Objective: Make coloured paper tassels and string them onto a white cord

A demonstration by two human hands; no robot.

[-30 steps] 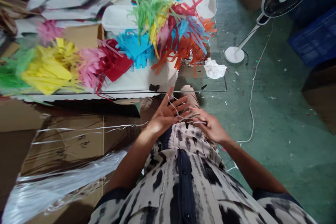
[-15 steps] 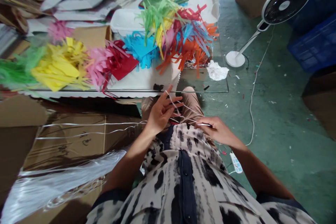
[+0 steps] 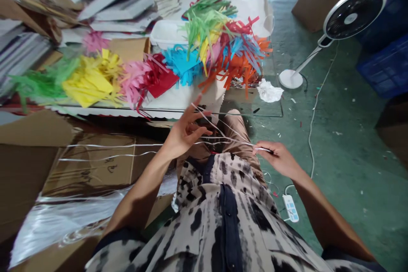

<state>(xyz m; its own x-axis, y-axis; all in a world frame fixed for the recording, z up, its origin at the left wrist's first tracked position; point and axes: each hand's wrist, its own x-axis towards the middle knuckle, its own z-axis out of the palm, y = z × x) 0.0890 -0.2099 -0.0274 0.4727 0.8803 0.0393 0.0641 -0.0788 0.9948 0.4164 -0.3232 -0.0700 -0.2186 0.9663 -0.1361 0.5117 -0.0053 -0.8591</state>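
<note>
Over the person's lap, the left hand (image 3: 186,129) is spread wide, its fingers (image 3: 201,113) fanned, with thin white plastic strands (image 3: 223,132) crossing them. The right hand (image 3: 277,159) is narrow, thumb and forefinger pinching the strands at their right end. Between the hands the strands hang over khaki shorts (image 3: 234,136); one length runs off left across a cardboard sheet (image 3: 95,165). Past the right hand, a white power strip (image 3: 290,208) lies on the green floor (image 3: 350,187), just below the forearm.

Ahead of the fingertips, with little room, runs the edge of a glass-topped table (image 3: 270,115). On it lie fringed coloured paper bunches (image 3: 219,51) and crumpled white paper (image 3: 269,92). A white fan (image 3: 352,17) stands further right. At lower left, a shiny bundle of strands (image 3: 63,221) is cut off by the frame edge. The stacks at upper left (image 3: 111,4) are too blurred to identify.
</note>
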